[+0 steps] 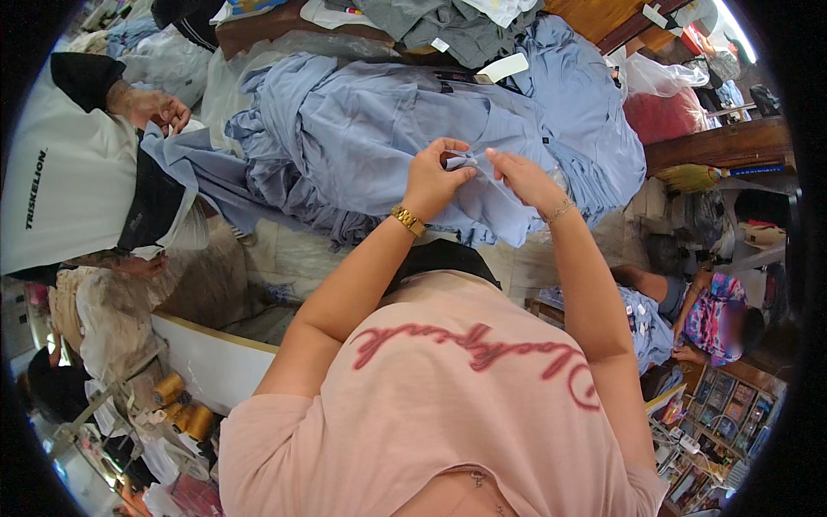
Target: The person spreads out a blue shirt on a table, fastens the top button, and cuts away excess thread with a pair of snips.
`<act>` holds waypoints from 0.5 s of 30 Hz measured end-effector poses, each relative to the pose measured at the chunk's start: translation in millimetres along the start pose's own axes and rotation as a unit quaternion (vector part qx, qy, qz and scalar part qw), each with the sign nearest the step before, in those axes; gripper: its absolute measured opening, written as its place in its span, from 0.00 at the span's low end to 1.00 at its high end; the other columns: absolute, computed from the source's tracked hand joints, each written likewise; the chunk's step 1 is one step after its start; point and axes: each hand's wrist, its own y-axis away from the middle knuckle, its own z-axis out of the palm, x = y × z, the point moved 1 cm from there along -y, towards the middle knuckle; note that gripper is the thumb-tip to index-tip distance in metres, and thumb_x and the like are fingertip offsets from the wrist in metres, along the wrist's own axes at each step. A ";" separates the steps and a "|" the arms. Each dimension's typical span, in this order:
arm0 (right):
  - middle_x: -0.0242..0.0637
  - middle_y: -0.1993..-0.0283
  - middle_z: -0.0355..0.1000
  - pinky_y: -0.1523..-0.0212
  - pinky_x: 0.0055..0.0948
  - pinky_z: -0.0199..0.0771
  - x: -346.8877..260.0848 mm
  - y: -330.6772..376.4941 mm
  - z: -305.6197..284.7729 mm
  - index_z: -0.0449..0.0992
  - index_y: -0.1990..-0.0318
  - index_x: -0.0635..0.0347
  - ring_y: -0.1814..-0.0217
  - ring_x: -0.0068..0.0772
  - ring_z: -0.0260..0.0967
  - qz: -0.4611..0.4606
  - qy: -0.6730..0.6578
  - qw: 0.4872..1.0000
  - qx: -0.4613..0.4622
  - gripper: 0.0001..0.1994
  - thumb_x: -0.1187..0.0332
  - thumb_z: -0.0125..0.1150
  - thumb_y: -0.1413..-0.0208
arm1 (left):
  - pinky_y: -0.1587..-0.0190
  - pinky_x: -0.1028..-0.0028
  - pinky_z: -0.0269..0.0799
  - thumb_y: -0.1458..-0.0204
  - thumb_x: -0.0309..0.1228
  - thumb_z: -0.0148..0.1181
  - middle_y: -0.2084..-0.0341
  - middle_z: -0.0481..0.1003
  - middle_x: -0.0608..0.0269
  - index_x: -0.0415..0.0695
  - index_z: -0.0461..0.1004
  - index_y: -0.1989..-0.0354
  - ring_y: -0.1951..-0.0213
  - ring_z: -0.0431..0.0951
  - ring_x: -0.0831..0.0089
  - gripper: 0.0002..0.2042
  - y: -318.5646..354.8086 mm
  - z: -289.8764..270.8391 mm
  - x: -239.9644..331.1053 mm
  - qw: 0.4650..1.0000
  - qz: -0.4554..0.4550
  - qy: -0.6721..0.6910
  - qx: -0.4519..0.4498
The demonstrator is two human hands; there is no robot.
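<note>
A large heap of light blue garments [362, 129] lies in front of me, spread across the work surface. My left hand [438, 179], with a gold watch [407, 221] on its wrist, pinches a fold of a light blue garment between thumb and fingers. Just to the right, my right hand [527, 183] is raised over the same cloth with thumb and forefinger together. Whatever those fingertips hold is too small to make out. A loose flap of the light blue garment [504, 215] hangs below and between both hands.
At left, a person in a white shirt [77, 181] handles more blue cloth. Grey garments [422, 30] lie at the back. Thread cones [177, 401] stand lower left. A broom [693, 177] and another person in a colourful shirt [724, 314] are at right.
</note>
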 end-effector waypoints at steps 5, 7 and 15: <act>0.39 0.75 0.69 0.70 0.29 0.64 -4.0 5.5 6.1 0.75 0.69 0.61 0.73 0.32 0.64 -0.187 0.002 0.978 0.090 0.11 0.62 0.55 0.51 | 0.68 0.80 0.68 0.66 0.24 0.65 0.71 0.74 0.62 0.40 0.70 0.63 0.70 0.73 0.78 0.18 -1.4 1.3 -3.4 0.998 -0.040 0.052 -0.021; 0.40 0.73 0.69 0.68 0.29 0.64 -9.5 7.4 9.9 0.75 0.68 0.61 0.71 0.35 0.65 -0.242 0.036 0.964 0.103 0.08 0.66 0.56 0.51 | 0.69 0.81 0.67 0.66 0.24 0.65 0.72 0.73 0.62 0.40 0.69 0.63 0.71 0.71 0.79 0.18 -2.0 1.2 -3.4 0.996 -0.047 0.074 -0.027; 0.42 0.72 0.68 0.68 0.32 0.63 -10.1 7.5 6.2 0.74 0.69 0.63 0.69 0.42 0.65 -0.268 0.051 0.959 0.073 0.08 0.68 0.56 0.52 | 0.66 0.83 0.65 0.65 0.23 0.67 0.69 0.70 0.67 0.43 0.67 0.62 0.67 0.68 0.82 0.19 -2.6 -8.2 0.8 0.968 -0.116 0.181 -0.129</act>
